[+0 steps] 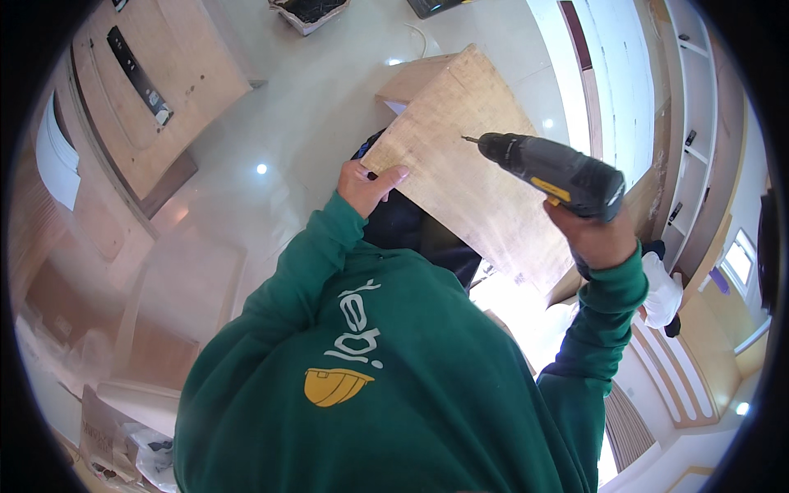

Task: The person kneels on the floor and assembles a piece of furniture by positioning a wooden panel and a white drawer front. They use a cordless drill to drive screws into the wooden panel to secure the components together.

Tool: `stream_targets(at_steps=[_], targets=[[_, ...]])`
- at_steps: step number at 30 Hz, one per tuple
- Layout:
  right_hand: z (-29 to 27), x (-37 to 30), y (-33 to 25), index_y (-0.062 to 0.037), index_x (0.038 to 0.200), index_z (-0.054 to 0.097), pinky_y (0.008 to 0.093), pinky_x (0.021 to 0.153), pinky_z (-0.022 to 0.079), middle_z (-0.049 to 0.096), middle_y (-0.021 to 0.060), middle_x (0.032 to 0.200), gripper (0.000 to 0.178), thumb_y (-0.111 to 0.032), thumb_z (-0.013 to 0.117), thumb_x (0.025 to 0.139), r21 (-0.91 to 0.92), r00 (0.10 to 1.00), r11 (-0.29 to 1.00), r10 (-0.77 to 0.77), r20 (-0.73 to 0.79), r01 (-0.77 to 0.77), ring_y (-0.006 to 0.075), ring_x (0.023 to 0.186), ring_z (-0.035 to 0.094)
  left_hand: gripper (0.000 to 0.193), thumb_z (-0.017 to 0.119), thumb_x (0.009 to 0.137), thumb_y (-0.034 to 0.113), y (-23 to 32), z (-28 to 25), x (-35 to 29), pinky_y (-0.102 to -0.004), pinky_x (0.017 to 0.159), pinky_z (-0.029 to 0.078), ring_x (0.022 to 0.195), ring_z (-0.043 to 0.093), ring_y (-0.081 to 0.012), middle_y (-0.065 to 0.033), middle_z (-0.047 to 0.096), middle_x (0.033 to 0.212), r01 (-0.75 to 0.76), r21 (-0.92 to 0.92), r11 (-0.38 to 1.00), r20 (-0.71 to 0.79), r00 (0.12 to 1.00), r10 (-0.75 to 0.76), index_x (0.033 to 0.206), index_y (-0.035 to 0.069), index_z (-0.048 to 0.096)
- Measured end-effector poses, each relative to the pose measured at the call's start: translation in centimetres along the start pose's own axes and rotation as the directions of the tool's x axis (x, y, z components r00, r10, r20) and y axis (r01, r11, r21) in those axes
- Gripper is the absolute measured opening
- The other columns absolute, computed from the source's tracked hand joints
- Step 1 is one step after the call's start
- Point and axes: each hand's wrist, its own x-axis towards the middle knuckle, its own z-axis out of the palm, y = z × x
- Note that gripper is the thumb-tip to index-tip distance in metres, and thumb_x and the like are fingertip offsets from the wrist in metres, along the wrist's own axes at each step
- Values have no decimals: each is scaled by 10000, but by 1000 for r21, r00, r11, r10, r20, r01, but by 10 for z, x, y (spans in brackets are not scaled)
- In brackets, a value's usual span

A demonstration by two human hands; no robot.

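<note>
A cordless drill, black with a yellow stripe, is gripped by its handle in my right hand. Its thin bit points left, above the face of a pale plywood panel; whether the tip touches the wood I cannot tell. My left hand clasps the panel's near left corner, thumb on top and fingers hidden beneath. Behind the panel's far left edge shows a second wooden piece, apparently joined to it as a box. My dark-trousered legs are partly under the panel.
On the left stands a large wooden panel with a black strip on it. A tray-like container lies on the glossy tiled floor at the far side. White shelving rises on the right.
</note>
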Motion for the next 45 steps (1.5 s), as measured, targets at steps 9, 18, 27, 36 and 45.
stream_targets(at_steps=[9, 18, 27, 36, 45], targets=[[-6, -14, -4, -31, 1020, 602, 287, 732, 500, 658, 105, 880, 340, -72, 722, 704, -138, 988, 985, -86, 127, 103, 190, 779, 637, 337, 704, 794, 175, 9, -3, -48, -272, 791, 483, 850, 612, -117, -98, 676, 956, 65, 147, 987, 181, 979, -91, 1048, -35, 631], [33, -38, -6, -33, 1026, 588, 289, 732, 491, 652, 111, 867, 319, -54, 679, 721, -136, 992, 983, -114, 63, 121, 190, 790, 639, 350, 709, 790, 284, -4, -1, -57, -277, 704, 489, 765, 616, -122, -106, 684, 860, 373, 257, 892, 52, 916, -398, 954, -22, 673], [48, -46, -18, -26, 1007, 590, 287, 714, 490, 653, 113, 826, 272, -68, 644, 743, -170, 993, 979, -110, 29, 114, 211, 761, 646, 376, 736, 766, 294, -4, -4, -58, -272, 677, 483, 718, 601, -118, -95, 680, 824, 309, 292, 905, 40, 941, -335, 960, -21, 670], [50, -46, -21, -19, 996, 588, 293, 711, 492, 649, 125, 834, 262, -62, 639, 742, -170, 988, 974, -153, 10, 153, 222, 764, 645, 366, 742, 756, 309, -17, -6, -57, -259, 478, 427, 495, 502, -91, -44, 604, 631, 294, 254, 921, 47, 948, -316, 921, -11, 674], [49, -43, -18, -13, 993, 591, 299, 697, 496, 651, 124, 828, 273, -60, 655, 731, -173, 992, 977, -126, 22, 128, 219, 745, 640, 363, 737, 758, 316, -18, -5, -56, -255, 430, 411, 453, 482, -89, -39, 595, 619, 271, 248, 930, 41, 956, -289, 914, -6, 673]])
